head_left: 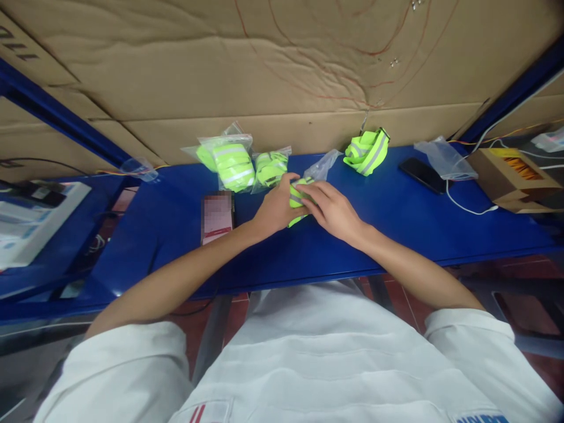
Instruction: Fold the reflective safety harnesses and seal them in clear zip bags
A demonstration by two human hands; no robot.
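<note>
Between my two hands is a folded neon-yellow reflective strap (298, 200) with a grey stripe, held just above the blue table. My left hand (278, 205) wraps round its left side, thumb and fingers closed on it. From the right, the fingers of my right hand (328, 208) press on the same strap. A clear plastic bag (324, 166) lies just behind my hands. To the left stand a bagged reflective strap (271, 168) and a larger bagged bundle (233, 166). Another loose reflective strap (367, 151) with a black buckle lies to the back right.
A pink-and-red pad (217, 217) lies left on the blue table (264, 264). On the right are a black phone (422, 174), a plastic bag (445, 158), a white cable (469, 208) and an open cardboard box (513, 179). A cardboard wall (176, 76) rises behind the table.
</note>
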